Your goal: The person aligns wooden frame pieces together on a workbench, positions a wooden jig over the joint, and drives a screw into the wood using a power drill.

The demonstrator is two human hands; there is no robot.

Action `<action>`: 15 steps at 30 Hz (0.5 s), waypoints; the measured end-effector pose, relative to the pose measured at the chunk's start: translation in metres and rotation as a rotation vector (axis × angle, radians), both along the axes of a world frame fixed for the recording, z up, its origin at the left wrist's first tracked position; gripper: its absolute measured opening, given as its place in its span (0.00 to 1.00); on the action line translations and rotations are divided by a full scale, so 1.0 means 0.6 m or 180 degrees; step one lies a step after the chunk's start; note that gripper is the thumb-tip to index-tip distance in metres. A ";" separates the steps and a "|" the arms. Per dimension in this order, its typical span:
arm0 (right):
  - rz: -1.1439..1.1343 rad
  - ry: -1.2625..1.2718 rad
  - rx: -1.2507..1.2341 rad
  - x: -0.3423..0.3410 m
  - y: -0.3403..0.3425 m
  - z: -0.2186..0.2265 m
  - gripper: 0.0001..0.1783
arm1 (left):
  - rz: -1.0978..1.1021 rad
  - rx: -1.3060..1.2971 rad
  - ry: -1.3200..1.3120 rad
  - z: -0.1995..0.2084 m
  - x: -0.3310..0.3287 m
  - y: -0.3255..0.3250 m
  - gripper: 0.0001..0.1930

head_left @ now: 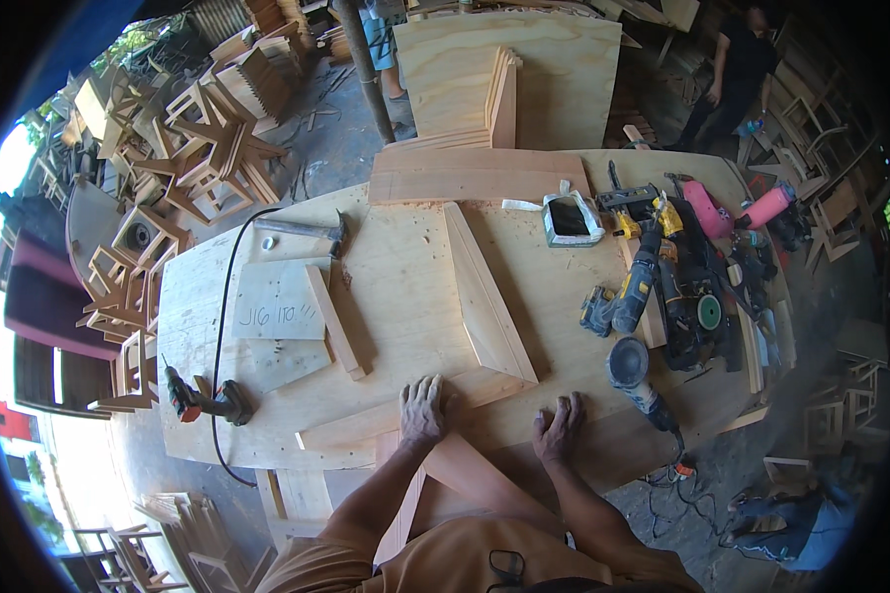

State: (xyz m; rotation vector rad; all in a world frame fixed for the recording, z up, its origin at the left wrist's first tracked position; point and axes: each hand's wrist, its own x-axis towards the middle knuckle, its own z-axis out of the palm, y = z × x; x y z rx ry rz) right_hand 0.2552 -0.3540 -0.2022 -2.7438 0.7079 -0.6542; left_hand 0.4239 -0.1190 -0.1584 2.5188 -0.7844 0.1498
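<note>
My left hand [422, 408] lies over a long wooden piece [351, 426] near the front edge of the plywood worktable [396, 296], its fingers extended and close together. To the right, my right hand [561, 427] rests on the tabletop by the edge, fingers apart and slightly bent, holding nothing. Between my arms, a wide reddish board [489, 481] slants down toward my body. Just ahead of the left hand stands a tapered wooden piece [485, 306] with a raised edge, its near end meeting the long piece. The contact under my left palm is hidden.
A hammer [311, 231], a marked board [279, 301] with a wooden strip, and a cordless drill [203, 397] lie left. Power tools [638, 282] and a sander [631, 368] crowd the right. Behind stands a plywood sheet [564, 79]; a person [737, 69] is at far right.
</note>
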 end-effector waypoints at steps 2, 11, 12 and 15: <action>0.0010 0.0024 0.0002 0.000 -0.001 -0.001 0.29 | -0.0004 -0.0008 0.0010 0.001 0.000 0.000 0.27; -0.0008 0.0097 0.0187 -0.004 0.000 -0.004 0.30 | -0.0012 -0.0013 0.0063 0.003 0.000 0.000 0.27; -0.0020 0.0132 0.0219 -0.004 0.001 -0.004 0.30 | -0.0012 -0.0021 0.0066 0.003 0.000 0.000 0.27; -0.0039 0.0158 0.0225 -0.004 0.000 -0.004 0.30 | -0.0004 -0.0019 0.0033 0.000 0.000 -0.001 0.27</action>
